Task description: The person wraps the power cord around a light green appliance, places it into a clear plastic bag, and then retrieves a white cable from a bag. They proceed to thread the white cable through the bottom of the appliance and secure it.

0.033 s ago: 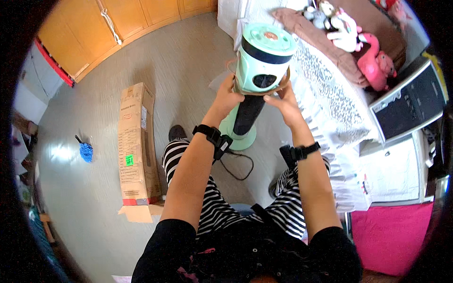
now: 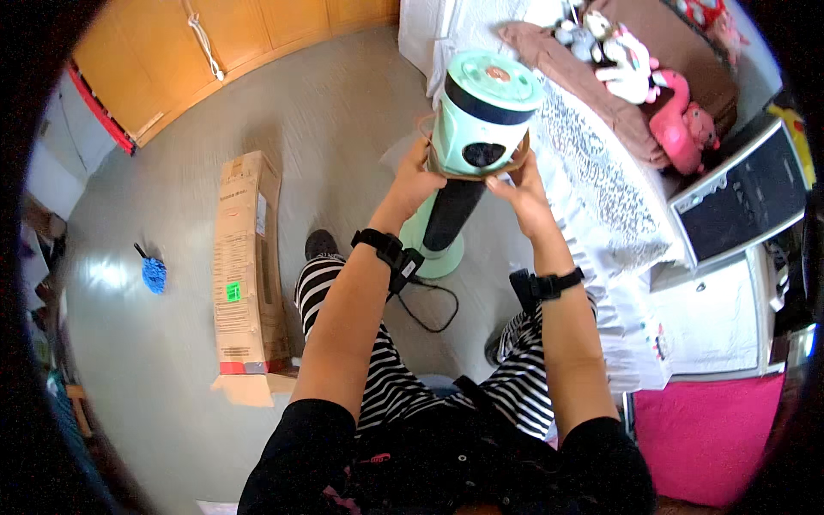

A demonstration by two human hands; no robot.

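Note:
A mint-green tower fan (image 2: 485, 124) with a black band below its top stands upright on a round green base (image 2: 446, 262). Its dark, narrow column (image 2: 455, 215) shows between my forearms. Around the lower edge of the fan's green upper part runs a thin brown strip (image 2: 508, 169), perhaps cardboard. My left hand (image 2: 416, 183) is closed on the left side of the upper part at this strip. Opposite it, my right hand (image 2: 519, 190) grips the right side, thumb toward the column. Some of the fingers are hidden behind the fan. A dark power cord (image 2: 446, 322) loops on the floor by the base.
A long cardboard box (image 2: 245, 283) with an open end flap lies on the floor to my left. Beyond it is a blue duster (image 2: 154, 273). To the right stands a bed (image 2: 592, 163) with plush toys (image 2: 627, 73). Wooden cabinets (image 2: 240, 39) line the far side.
The fan's top and both hands sit very slightly lower and farther right in the picture. Both hands keep the same hold.

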